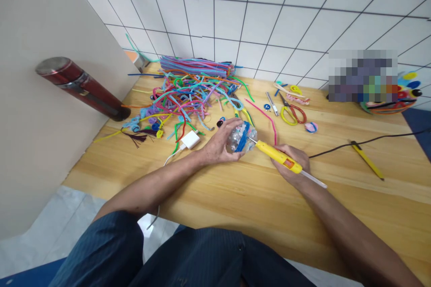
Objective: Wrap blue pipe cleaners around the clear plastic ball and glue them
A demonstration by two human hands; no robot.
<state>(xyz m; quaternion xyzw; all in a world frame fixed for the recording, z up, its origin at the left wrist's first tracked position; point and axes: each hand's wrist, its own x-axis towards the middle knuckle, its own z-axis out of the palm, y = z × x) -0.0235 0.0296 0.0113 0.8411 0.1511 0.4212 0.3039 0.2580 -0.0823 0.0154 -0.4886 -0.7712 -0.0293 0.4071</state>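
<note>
The left hand's grip (220, 143) is curled over a small clear, crinkled plastic bottle (240, 138) wrapped with a fuzzy blue strip, pinning it on its side against the tabletop (235, 197). The right hand's grip (291, 161) is clenched around a slim yellow glue gun (278, 154); its metal nozzle touches the end of the bottle facing that grip, and a pale glue stick pokes out the back, past the wrist. A black cord (363, 142) trails away from the right grip toward the far edge of the wood.

Just beyond the left grip lies a white, boxy charger plug (191, 139) with its thin cable running back under the forearm. Farther out from that grip sprawls a tangled heap of pipe cleaners (191, 89), fuzzy wires in pink, blue, green and orange, some in a neat straight bundle, others coiled into spirals. Well to the outer side of the left grip, a glossy red metal flask (81, 87) with a silver cap stands by the pale partition wall.

Beyond the right grip, a loose pink pipe cleaner (267, 119) curves across the grain, and past it rest scissors (291, 112) with yellow and red loop handles. To the outer side of the right grip lies a yellow craft knife (367, 159), flat on the smooth, pale wooden planks.
</note>
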